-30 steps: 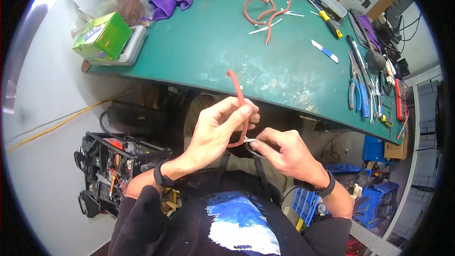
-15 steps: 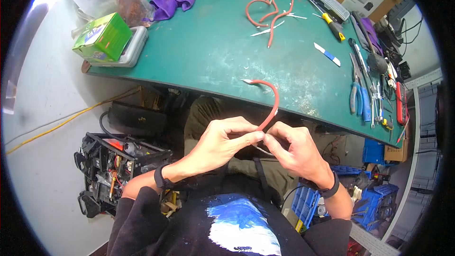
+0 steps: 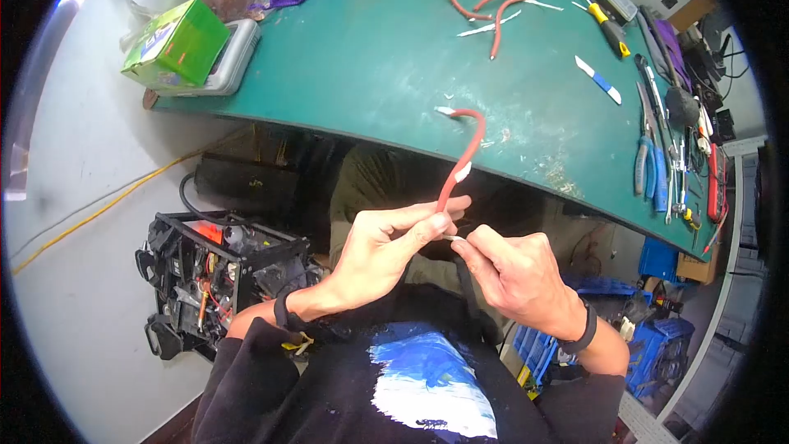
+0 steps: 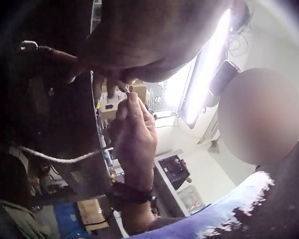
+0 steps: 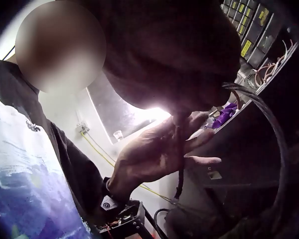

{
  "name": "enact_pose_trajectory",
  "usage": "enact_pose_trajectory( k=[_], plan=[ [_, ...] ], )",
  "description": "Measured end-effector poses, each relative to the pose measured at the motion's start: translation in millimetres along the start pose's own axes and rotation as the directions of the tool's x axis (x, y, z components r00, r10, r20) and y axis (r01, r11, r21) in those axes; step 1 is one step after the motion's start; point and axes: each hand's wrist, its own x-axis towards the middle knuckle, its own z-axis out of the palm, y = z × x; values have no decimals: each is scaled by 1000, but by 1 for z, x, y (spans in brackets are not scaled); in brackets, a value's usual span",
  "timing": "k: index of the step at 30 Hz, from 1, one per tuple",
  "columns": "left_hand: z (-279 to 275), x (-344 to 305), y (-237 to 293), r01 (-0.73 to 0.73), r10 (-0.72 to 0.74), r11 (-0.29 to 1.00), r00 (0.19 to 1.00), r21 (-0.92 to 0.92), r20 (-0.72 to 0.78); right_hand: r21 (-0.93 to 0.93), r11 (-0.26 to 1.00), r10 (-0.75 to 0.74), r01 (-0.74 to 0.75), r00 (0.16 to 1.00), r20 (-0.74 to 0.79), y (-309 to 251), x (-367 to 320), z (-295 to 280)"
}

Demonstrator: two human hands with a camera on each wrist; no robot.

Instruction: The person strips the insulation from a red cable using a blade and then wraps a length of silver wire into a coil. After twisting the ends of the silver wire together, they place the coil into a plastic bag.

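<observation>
My left hand (image 3: pixel 382 251) pinches a red cable (image 3: pixel 471 148) between thumb and fingers, close in front of the bench edge. The cable rises from the grip and bends left over the bench, with white material at its far tip (image 3: pixel 445 110) and a white patch partway along. Just right of that grip, my right hand (image 3: pixel 522 275) pinches a thin whitish strand (image 3: pixel 453 238) between thumb and curled fingers. A twisted pale cord (image 4: pixel 65 160) hangs from beside the right hand in the left wrist view; the right wrist view shows twisted cord (image 5: pixel 269 114) curving down.
More red cable pieces (image 3: pixel 498 33) and white strips lie on the green bench (image 3: pixel 353 57). At right are a blue-handled cutter (image 3: pixel 598 80), a yellow screwdriver (image 3: pixel 608 30) and pliers (image 3: pixel 647 164). A green box (image 3: pixel 176 45) stands at left, above a black wheeled machine (image 3: pixel 222 279).
The cable has gone from standing nearly straight to a leftward bend at its top. My right hand met the left half a second ago and has since drawn slightly away, with the strand showing between.
</observation>
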Motion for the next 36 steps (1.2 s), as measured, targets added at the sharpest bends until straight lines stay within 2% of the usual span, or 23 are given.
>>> enact_pose_trajectory(
  k=[2, 4, 5, 7, 8, 11, 12, 14, 16, 18, 21, 22, 23, 24, 26, 27, 28, 30, 31, 32, 34, 35, 36],
  plan=[
    [0, -1, -3, -2, 1, 998, 1000, -59, -22, 15, 1000, -7, 8, 1000, -21, -1, 0, 2],
    [-5, -3, -9, 108, -106, 970, 994, -217, 20, 22, 1000, -6, 6, 1000, 6, -2, -2, 0],
    [-8, -4, -15, 114, -112, 968, 993, -224, 19, 28, 1000, -10, 9, 1000, 28, -2, -3, -1],
    [-15, -8, -23, 245, -196, 871, 968, -425, 158, 28, 999, -40, 39, 999, 37, 1, -4, -2],
    [-18, -10, -24, 256, -206, 866, 966, -429, 159, 25, 997, -75, 75, 997, 36, 3, -5, -2],
    [-24, 2, -6, 368, -277, 891, 905, -267, 323, 25, 998, -60, 58, 995, 80, 10, -10, -4],
    [-25, 4, -4, 367, -276, 891, 905, -267, 325, 39, 998, -48, 44, 993, 104, 11, -10, -5],
    [-26, 9, 0, 275, -200, 954, 881, -119, 429, 31, 999, -24, 21, 993, 112, 9, -9, -8],
    [-27, 14, 4, 264, -197, 960, 868, -88, 456, 35, 998, -56, 53, 995, 81, 8, -7, -10],
    [-28, 17, 8, 277, -196, 949, 893, -152, 405, 14, 999, -42, 41, 997, 67, 9, -3, -10],
    [-30, 19, 1, 253, -193, 962, 892, -99, 410, 65, 998, 1, -7, 996, 84, 7, 4, -13],
    [-31, 19, -4, 255, -203, 964, 887, -74, 414, 52, 998, -40, 36, 996, 81, 9, 5, -11],
    [-29, 21, -7, 170, -101, 978, 895, -122, 435, 24, 998, -54, 51, 994, 97, 9, 5, -11],
    [-33, 23, -3, 128, -102, 991, 895, -30, 435, -6, 998, -67, 68, 991, 112, 9, 6, -12],
    [-37, 23, 9, 71, -83, 997, 893, 42, 442, -13, 996, -89, 91, 989, 118, 10, 7, -13],
    [-40, 21, 9, 81, -92, 996, 892, 43, 443, -11, 996, -81, 84, 987, 140, 9, 7, -13],
    [-40, 19, 13, 80, -129, 988, 903, 134, 410, -9, 997, -75, 77, 984, 163, 9, 7, -12],
    [-47, 20, 20, -203, -30, 858, 898, 472, 439, -12, 995, -100, 103, 980, 170, 9, 8, -9],
    [-46, 19, 22, -212, -11, 861, 901, 462, 433, -14, 993, -109, 114, 977, 186, 9, 8, -8],
    [-45, 17, 29, -267, 14, 812, 898, 518, 440, -15, 992, -116, 122, 973, 201, 9, 7, -7],
    [-46, 17, 40, -512, 131, 604, 820, 611, 557, -32, 993, -103, 111, 974, 200, 7, 8, -9],
    [-47, 14, 47, -589, 184, 513, 786, 625, 590, -9, 993, -113, 116, 979, 170, 7, 9, -10],
    [-48, 15, 49, -604, 190, 500, 775, 620, 602, 14, 992, -126, 125, 982, 141, 8, 9, -11]
  ],
)
